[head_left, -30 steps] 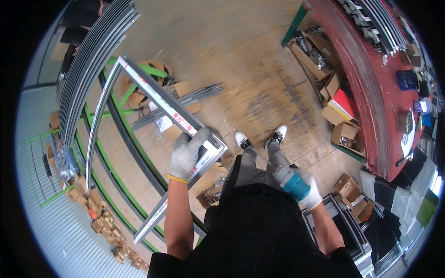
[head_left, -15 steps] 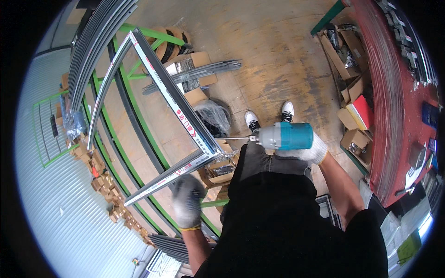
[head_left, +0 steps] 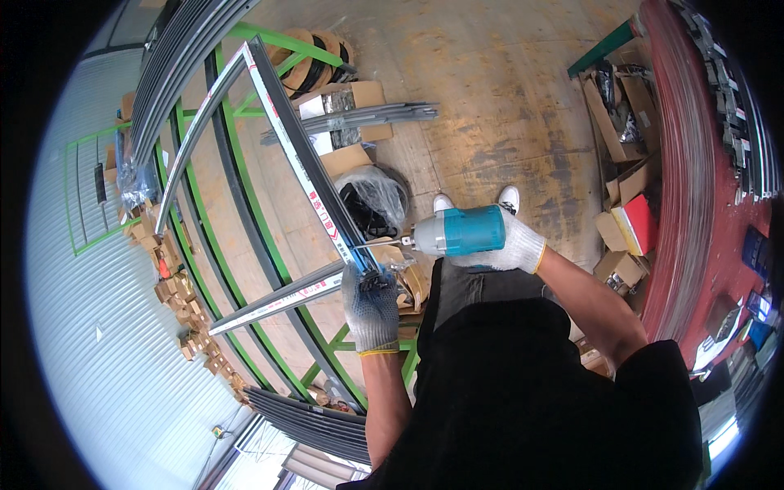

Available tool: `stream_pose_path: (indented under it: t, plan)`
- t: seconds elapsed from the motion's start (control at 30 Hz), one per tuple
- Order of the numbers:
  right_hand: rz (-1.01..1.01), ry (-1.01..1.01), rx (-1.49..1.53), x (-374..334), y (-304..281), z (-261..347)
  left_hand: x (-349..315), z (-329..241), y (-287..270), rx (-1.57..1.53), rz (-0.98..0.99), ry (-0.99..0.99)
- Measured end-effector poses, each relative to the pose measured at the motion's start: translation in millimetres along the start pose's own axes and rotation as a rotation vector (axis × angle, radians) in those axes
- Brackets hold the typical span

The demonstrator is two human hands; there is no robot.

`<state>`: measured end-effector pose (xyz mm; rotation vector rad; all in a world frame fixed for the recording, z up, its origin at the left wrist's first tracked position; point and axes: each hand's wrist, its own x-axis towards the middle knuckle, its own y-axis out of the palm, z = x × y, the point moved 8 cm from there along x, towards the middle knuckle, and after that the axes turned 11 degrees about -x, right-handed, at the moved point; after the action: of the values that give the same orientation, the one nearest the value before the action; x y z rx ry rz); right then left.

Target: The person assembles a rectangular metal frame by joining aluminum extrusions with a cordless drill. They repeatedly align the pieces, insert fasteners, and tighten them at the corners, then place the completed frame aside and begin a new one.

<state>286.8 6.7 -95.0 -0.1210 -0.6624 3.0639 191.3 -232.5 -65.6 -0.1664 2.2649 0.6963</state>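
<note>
A grey metal frame (head_left: pixel 296 155) with white protective film and red markings rests on the green rack, one corner pointing toward me. At that corner, my gloved left hand (head_left: pixel 371 314) is closed around the profile, its fingertips partly hidden by a dark piece there. My gloved right hand (head_left: pixel 521 245) grips a teal and grey power driver (head_left: pixel 469 231), held level above my legs. Its long thin bit (head_left: pixel 384 243) points left, and the tip meets the frame right by my left hand.
Green rack bars (head_left: pixel 237 163) run beneath the frame, with long grey profiles (head_left: pixel 184 73) at the far left. A bin with a plastic bag (head_left: pixel 371 200) stands beyond the corner. Open cardboard boxes (head_left: pixel 625 106) sit beside the red bench (head_left: pixel 694 163) on the right.
My left hand has moved up and right from beside the frame's lower bar onto its corner. The driver has shifted left, bringing its bit further onto the corner.
</note>
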Motion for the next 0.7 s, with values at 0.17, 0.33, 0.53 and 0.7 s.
stream_pose_path:
  t: [0.17,0.33,0.53,0.7]
  plan:
    - [-0.033,-0.029,0.344,9.0,-8.5,4.6,-1.0,-0.4,-15.6,-0.059,-0.128,-0.003]
    - [0.346,0.422,0.773,24.1,20.3,-23.6,1.8,-14.4,-13.8,0.125,-0.057,0.044]
    - [0.055,0.002,0.529,53.8,3.7,-2.7,1.6,-29.3,-28.2,0.024,-0.012,-0.016]
    - [-0.044,-0.100,0.072,72.1,2.8,3.3,8.9,-45.3,-64.1,0.001,-0.013,-0.028]
